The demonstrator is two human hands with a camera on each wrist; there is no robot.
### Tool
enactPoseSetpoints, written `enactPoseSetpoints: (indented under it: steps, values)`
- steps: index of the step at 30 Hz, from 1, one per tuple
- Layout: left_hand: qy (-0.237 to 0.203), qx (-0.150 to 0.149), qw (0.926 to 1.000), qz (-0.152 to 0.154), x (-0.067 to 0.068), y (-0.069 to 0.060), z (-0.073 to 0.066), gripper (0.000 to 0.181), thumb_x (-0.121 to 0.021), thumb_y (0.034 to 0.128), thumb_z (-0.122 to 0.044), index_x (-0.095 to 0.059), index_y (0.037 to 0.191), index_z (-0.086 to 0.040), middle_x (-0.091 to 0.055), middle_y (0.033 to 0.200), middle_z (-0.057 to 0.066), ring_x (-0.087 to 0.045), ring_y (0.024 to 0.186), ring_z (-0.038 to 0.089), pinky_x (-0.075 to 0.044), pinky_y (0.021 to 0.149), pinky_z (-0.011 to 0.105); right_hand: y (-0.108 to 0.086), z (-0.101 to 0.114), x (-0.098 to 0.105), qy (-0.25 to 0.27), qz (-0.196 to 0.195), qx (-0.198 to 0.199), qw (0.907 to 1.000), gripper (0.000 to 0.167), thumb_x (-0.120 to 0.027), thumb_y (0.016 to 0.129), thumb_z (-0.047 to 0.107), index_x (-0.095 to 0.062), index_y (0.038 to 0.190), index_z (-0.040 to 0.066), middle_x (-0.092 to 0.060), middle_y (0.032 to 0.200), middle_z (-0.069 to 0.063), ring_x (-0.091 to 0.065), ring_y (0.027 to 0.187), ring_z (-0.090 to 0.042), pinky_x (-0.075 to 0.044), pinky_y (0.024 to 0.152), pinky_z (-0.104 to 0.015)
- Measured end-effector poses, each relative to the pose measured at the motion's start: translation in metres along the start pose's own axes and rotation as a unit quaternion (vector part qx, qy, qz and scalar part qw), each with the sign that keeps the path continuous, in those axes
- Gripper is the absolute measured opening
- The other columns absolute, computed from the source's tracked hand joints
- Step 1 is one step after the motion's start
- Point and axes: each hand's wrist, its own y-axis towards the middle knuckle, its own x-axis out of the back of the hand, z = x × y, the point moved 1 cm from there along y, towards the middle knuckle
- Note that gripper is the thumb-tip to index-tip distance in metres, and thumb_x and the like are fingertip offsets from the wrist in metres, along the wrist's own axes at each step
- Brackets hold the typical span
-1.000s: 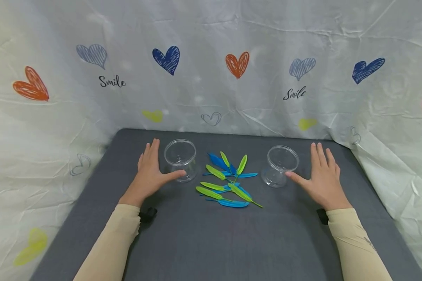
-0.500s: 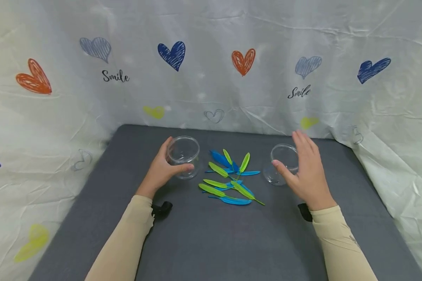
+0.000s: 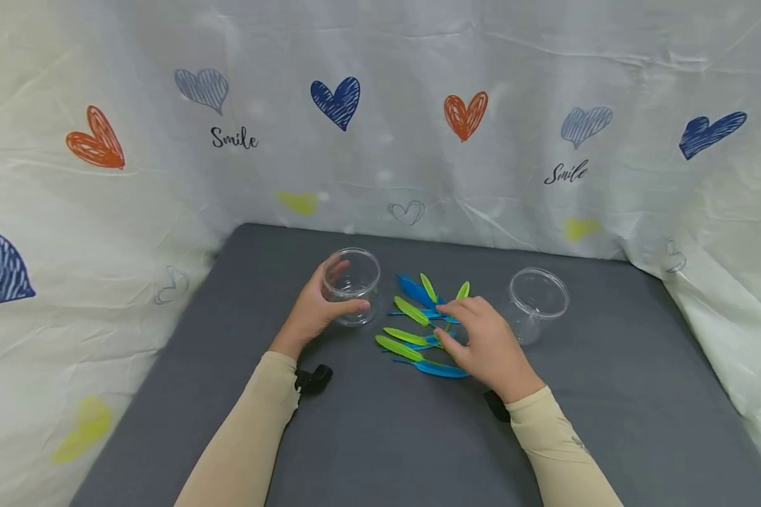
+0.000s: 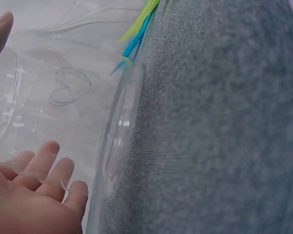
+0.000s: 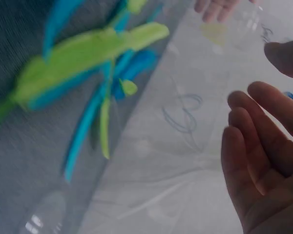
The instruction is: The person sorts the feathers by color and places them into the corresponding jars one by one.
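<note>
My left hand (image 3: 311, 310) holds a clear plastic jar (image 3: 355, 287) at the left, its thumb in front and its fingers round the far side. Through the jar's wall in the left wrist view, the curved fingers (image 4: 53, 180) show. Blue and lime-green feathers (image 3: 411, 310) lie in a loose pile at mid-table. Over their right side hovers my right hand (image 3: 491, 345), thumb and fingertips bent but apart, nothing between them. It hides part of the pile. A second clear jar (image 3: 539, 299) stands upright just beyond the right hand.
A dark grey cloth (image 3: 393, 443) covers the table. White sheeting (image 3: 380, 141) printed with hearts hangs behind and along both sides. Each wrist carries a black strap-on device, like the left one (image 3: 313, 379).
My left hand has moved right and closed round the left jar. My right hand has come away from the right jar, leftward to the feathers. The head view has shifted slightly.
</note>
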Motion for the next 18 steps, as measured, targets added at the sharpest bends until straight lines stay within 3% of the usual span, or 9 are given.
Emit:
enactPoseSetpoints:
  steps: [8,18]
  values:
    - [0.001,0.001,1.0,0.004,-0.004,0.002,0.0,0.114,-0.095,0.0857,-0.031,-0.022,0.172,-0.036,-0.038,0.175,-0.006,-0.026,0.168,0.02,-0.026,0.134,0.059,-0.008,-0.003,-0.023,-0.006,0.059,-0.035,0.9977,0.027,-0.084,0.096,0.023,-0.081,0.12,0.012,-0.077,0.11,-0.001,-0.067,0.099,-0.019,-0.06,0.08,-0.038]
    - [0.018,-0.003,0.9998,0.008,-0.004,0.0,0.002,0.117,-0.096,0.0843,-0.033,-0.021,0.173,-0.032,-0.038,0.175,-0.004,-0.027,0.167,0.021,-0.026,0.134,0.059,-0.006,-0.004,-0.04,-0.049,0.095,-0.049,0.993,0.012,-0.088,0.092,0.021,-0.082,0.098,0.013,-0.069,0.091,0.002,-0.061,0.085,-0.016,-0.056,0.073,-0.034]
